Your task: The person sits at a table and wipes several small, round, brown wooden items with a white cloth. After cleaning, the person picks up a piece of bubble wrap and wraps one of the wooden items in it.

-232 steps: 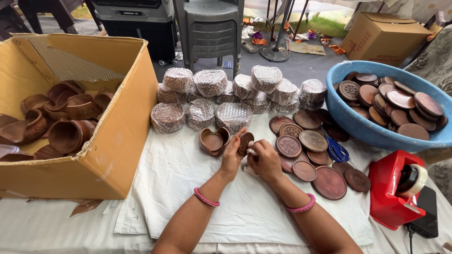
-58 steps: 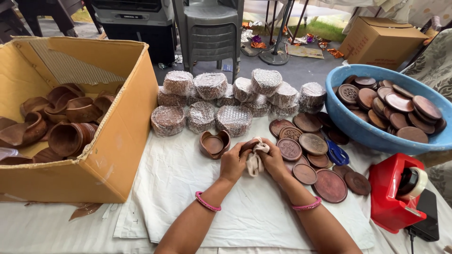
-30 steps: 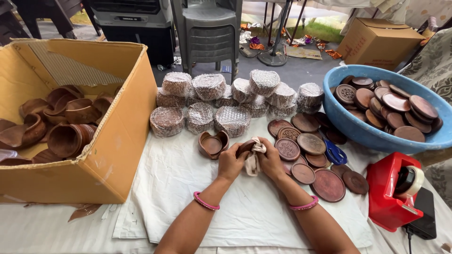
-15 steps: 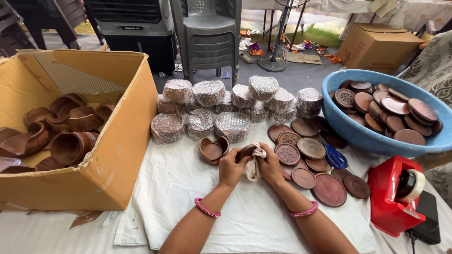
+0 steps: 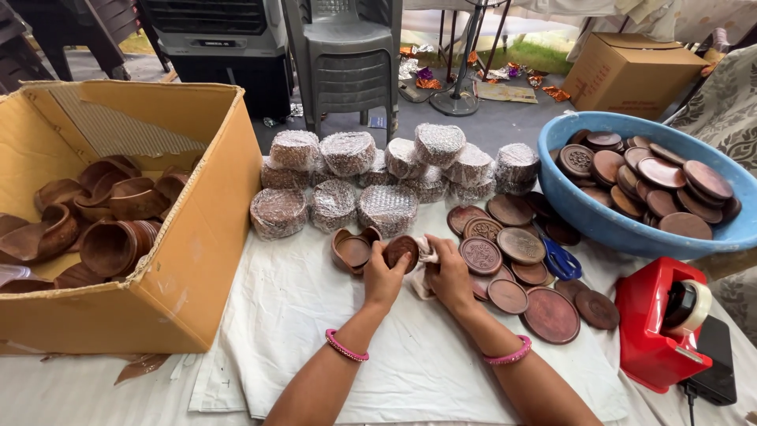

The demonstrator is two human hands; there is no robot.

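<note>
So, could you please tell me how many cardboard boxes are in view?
2: a large open cardboard box at the left, holding brown bowls, and a closed cardboard box on the ground, far right.

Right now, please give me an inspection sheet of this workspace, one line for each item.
Surface: table under white cloth.
Job's things: left hand holds round brown disc; right hand presses white rag to it.
Clutter: loose discs, wrapped bundles, blue basin of discs, cardboard box of holders, red tape dispenser.
Fingers: both hands closed on their things.
Cables: black cable.
Surroundings: grey chairs, second box.
</note>
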